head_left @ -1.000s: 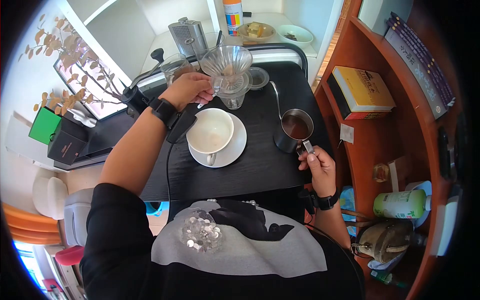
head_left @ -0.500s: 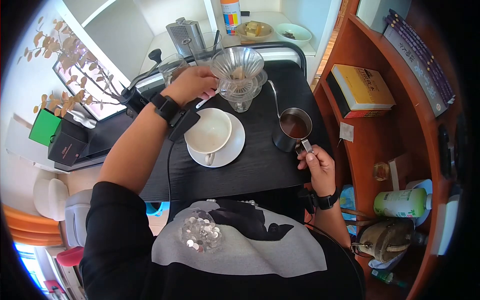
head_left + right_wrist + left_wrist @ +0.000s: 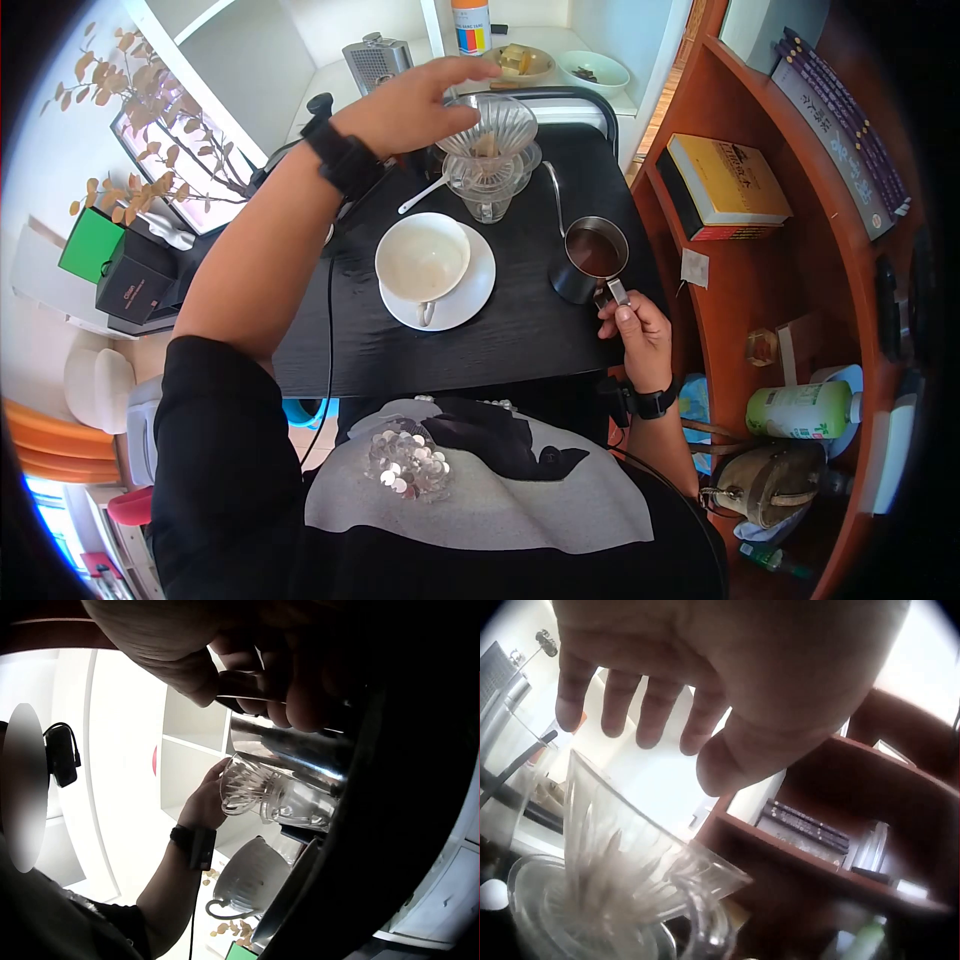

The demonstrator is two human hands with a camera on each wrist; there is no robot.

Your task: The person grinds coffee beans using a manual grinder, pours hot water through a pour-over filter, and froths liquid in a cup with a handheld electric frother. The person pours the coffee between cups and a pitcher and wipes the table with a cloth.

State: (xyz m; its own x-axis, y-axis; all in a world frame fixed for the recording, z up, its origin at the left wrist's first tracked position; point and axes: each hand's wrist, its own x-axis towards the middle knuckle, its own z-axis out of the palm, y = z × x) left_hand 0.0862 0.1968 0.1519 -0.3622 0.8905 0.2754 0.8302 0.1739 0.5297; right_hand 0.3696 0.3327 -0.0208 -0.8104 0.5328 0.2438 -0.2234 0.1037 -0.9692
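Over the left side of a clear ribbed coffee dripper (image 3: 515, 122) my left hand (image 3: 405, 108) hovers, fingers extended and apart. In the left wrist view the dripper (image 3: 615, 825) sits below the palm, with brownish residue inside. It stands on a clear glass vessel (image 3: 487, 210). A thin white handle (image 3: 423, 194) sticks out beside its base. My right hand (image 3: 645, 335) grips the handle of a steel gooseneck kettle (image 3: 572, 278) holding brown liquid. Between the hands, a white cup (image 3: 422, 258) rests on a white saucer (image 3: 478, 285).
A steel flask (image 3: 375, 62), an orange-capped can (image 3: 471, 28) and two bowls, one pale green (image 3: 612, 80), stand on the shelf behind. To the right rises a brown bookcase (image 3: 715, 60) with a yellow book (image 3: 730, 175). A cable (image 3: 331, 350) hangs over the black table (image 3: 510, 350).
The dripper and glass vessel shifted to the right with my left hand on them. That hand has since let go, risen and spread its fingers. The right hand stays on the kettle handle.
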